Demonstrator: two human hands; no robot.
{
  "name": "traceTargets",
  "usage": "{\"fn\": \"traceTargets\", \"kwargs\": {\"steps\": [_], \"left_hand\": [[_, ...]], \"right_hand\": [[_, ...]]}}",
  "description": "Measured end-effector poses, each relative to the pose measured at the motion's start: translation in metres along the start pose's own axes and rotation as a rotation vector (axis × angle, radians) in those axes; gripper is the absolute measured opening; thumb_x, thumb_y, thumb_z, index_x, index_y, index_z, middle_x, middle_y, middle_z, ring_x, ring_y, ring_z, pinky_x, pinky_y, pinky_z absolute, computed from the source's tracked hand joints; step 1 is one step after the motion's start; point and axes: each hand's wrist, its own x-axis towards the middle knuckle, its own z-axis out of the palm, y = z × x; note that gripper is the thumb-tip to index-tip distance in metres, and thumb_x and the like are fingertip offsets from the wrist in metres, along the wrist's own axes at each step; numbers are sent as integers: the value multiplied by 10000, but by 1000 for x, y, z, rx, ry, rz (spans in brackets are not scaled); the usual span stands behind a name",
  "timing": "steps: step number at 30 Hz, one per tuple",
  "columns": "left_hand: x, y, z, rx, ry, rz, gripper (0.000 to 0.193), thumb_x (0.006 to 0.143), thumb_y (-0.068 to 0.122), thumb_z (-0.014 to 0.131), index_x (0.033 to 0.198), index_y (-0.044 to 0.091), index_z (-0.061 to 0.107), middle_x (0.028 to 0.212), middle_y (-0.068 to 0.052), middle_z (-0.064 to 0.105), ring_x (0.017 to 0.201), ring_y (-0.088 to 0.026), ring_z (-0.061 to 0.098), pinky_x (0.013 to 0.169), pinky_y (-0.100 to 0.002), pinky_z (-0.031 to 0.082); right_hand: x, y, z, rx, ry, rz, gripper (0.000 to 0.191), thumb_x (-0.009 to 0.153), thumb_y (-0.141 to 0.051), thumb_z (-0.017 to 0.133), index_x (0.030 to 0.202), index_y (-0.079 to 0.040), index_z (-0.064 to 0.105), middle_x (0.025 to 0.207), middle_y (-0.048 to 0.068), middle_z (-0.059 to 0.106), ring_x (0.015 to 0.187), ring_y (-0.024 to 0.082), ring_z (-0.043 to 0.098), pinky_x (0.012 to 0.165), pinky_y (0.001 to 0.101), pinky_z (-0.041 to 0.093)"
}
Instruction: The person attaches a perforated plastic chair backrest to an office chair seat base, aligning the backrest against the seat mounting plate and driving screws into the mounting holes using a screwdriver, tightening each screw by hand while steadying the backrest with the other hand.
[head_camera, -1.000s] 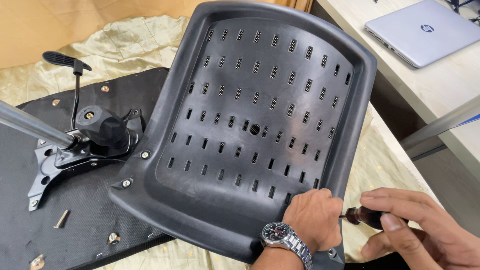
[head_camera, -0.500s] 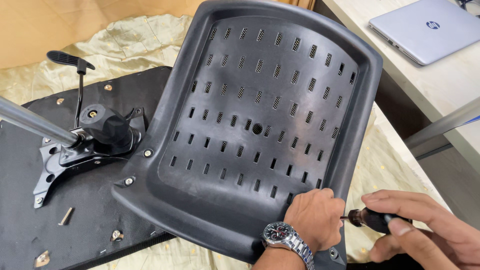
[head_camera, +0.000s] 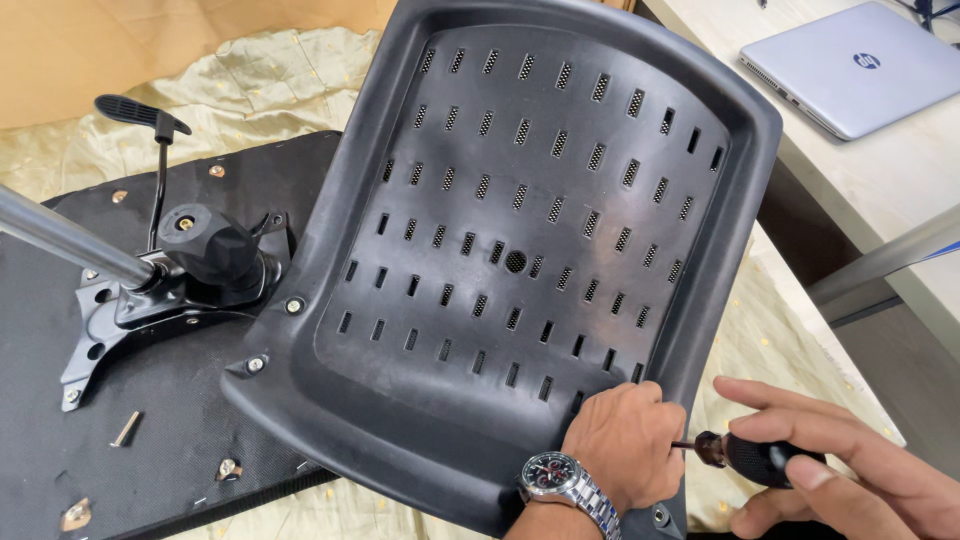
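Here, a black perforated chair back (head_camera: 530, 250) is seen tilted across the underside of a black seat base (head_camera: 150, 440), which lies on a gold cloth (head_camera: 270, 80). The lower right edge of the chair back is gripped by the left hand (head_camera: 625, 455), fingers curled over the rim, a steel wristwatch (head_camera: 555, 478) worn at the wrist. Just right of that edge, a dark-handled screwdriver (head_camera: 750, 458) is held closed in the right hand (head_camera: 850, 470), its tip hidden behind the left hand. Left of the chair back, a black tilt mechanism (head_camera: 190, 270) with a lever is fixed. A loose screw (head_camera: 125, 428) lies below it. Far right of the chair back, a silver laptop (head_camera: 850, 65) rests closed on a pale desk (head_camera: 880, 190).
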Motion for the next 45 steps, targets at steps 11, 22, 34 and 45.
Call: {"fn": "traceTargets", "kwargs": {"steps": [11,22,34,45], "left_hand": [[-2,0,1,-49,29,11,68,750,149,690,773,89,668,819,-119,601,840,-331,637,774,-462,536],[-3,2,-1,-98,33,-25,87,796,156,705,776,92,650,832,-110,595,861,-324,641,780,-463,534],[-2,0,0,-66,23,-17,99,783,162,715,762,90,649,840,-108,601,870,-327,638,785,-468,532],[-1,1,-2,-57,28,-8,89,769,167,719,781,97,666,854,-102,609,887,-323,639,800,-461,533]], "right_hand": [[-7,-14,41,-257,275,15,228,1014,-57,599,1187,-14,741,1293,186,643,619,280,681,555,389,614],[-9,-8,22,-126,38,24,284,1041,-148,539,1210,-66,752,1370,140,655,800,221,767,671,349,678],[-12,-10,17,-99,-20,19,248,990,-107,612,1190,-41,742,1389,153,604,789,219,753,649,341,678],[-17,-14,45,-308,248,-83,190,981,-59,653,1137,-28,755,1233,145,706,665,213,673,548,323,639]]}}
